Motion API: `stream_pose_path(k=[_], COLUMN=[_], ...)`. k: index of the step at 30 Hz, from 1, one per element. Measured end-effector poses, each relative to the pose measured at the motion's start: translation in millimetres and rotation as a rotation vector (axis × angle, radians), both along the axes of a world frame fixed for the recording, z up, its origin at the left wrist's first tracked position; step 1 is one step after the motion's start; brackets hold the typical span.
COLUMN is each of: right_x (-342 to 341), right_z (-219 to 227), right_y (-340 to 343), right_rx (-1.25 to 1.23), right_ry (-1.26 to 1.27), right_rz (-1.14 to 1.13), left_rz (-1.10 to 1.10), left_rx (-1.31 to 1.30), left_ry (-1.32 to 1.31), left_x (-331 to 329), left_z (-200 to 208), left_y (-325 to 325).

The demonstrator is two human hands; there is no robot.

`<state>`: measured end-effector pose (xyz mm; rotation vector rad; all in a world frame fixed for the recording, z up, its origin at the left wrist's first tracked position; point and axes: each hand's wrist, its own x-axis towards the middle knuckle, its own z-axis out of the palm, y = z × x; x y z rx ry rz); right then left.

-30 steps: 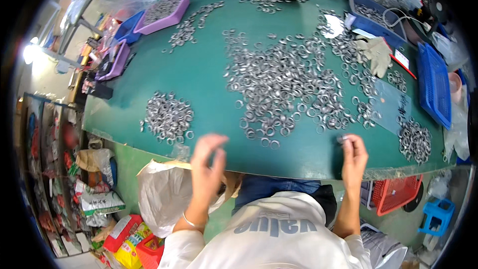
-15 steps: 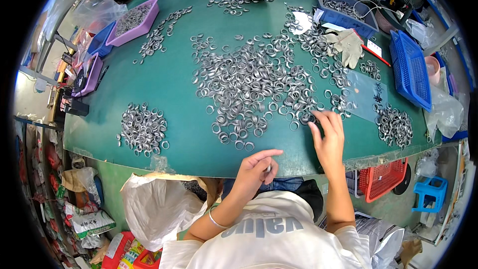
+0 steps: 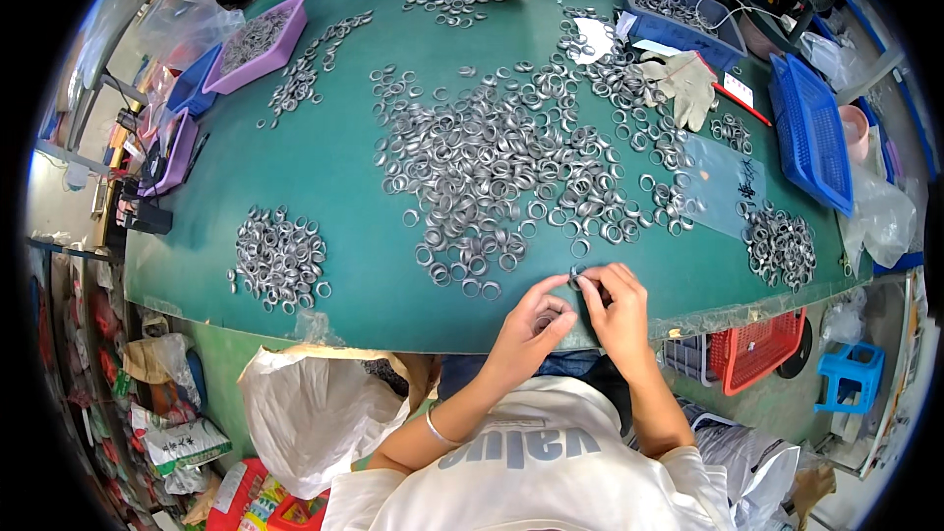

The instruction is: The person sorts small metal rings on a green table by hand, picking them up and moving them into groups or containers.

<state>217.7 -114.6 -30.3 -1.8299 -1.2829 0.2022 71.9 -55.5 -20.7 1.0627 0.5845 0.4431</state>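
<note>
While a grey metal ring (image 3: 576, 277) was pinched over the surface (image 3: 344, 157) by the closed grip of the right hand (image 3: 618, 315), beside the curled left hand (image 3: 529, 329), contents unclear, light, stiff, slippery handling was expected, best by the rim.

We can reach forward over the flat green worktop (image 3: 364, 236) between the compact left heap of grey metal rings (image 3: 279, 261) and their broad central spread (image 3: 482, 157). A blue plastic mesh basket (image 3: 811, 133) blocks the right edge.
</note>
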Motion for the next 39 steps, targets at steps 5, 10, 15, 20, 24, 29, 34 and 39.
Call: stream_pose_path(k=[5, 10, 15, 20, 24, 29, 34, 39], right_x=[-4, -15, 10, 11, -4, -13, 5, 8], right_z=[16, 30, 33, 8, 18, 28, 17, 10], right_y=[-7, -14, -1, 3, -8, -9, 20, 29], right_rx=[0.008, -0.2, -0.005, -0.037, -0.119, -0.063, 0.037, -0.078], right_ry=[0.346, 0.653, 0.125, -0.129, 0.609, 0.423, -0.156, -0.314], right_rz=[-0.025, 0.244, 0.026, 0.027, 0.083, 0.21, -0.144, -0.147], left_rz=[0.04, 0.105, 0.079, 0.108, 0.134, 0.106, 0.105, 0.108], left_rx=[0.062, 0.131, -0.377, -0.388, -0.165, 0.106, -0.311, -0.365], left_ry=[0.036, 0.041, 0.024, -0.007, -0.053, 0.085, 0.027, -0.001], left_x=[-4, 0, -12, -9, -10, -3, -9, -7], left_z=[1, 4, 6, 10, -3, 4, 4, 9], left_y=[1, -6, 9, 8, 2, -1, 8, 8])
